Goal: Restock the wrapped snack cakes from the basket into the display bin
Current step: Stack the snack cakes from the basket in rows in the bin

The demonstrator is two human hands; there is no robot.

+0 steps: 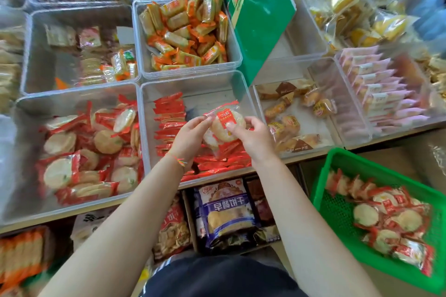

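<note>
Red-wrapped snack cakes (225, 128), pinched between my left hand (190, 136) and right hand (253, 138), hung over the display bin (243, 84); next, I judged, came lowering them into its row.

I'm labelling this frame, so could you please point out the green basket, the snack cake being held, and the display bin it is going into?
green basket (324, 177): head view, on its bare left wall.
snack cake (226, 128): head view, on the round cake inside the wrapper.
display bin (193, 84): head view, on its clear far wall.
</note>
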